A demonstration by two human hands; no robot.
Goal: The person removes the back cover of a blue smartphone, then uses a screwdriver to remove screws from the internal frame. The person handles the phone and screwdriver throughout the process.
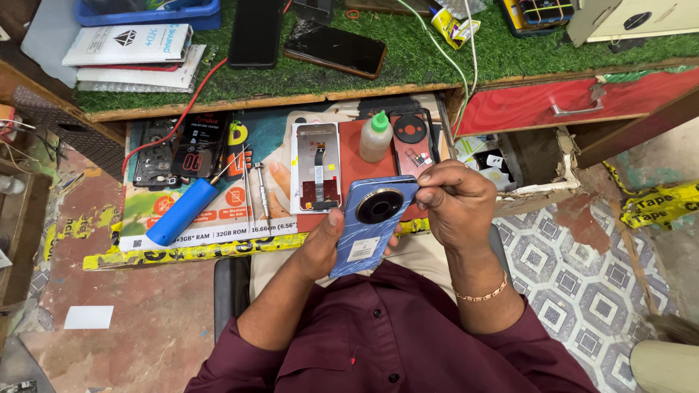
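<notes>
Both hands' fingers [437, 191] closed around blue phone [371, 225] (back up), right perhaps pinching its corner.

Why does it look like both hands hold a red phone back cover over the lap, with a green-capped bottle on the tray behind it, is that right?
Not quite. The phone back cover is blue, not red, as the head view shows. Both the left hand and right hand hold it, and the green-capped bottle stands behind.

Poster-covered board [218, 240] under phone parts [317, 175]

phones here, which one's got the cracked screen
The dark phone with the brown edge, lying screen-up on the green turf beside the plain black phone. Cracks spread from its upper left corner; the black one's face looks unbroken.
</notes>
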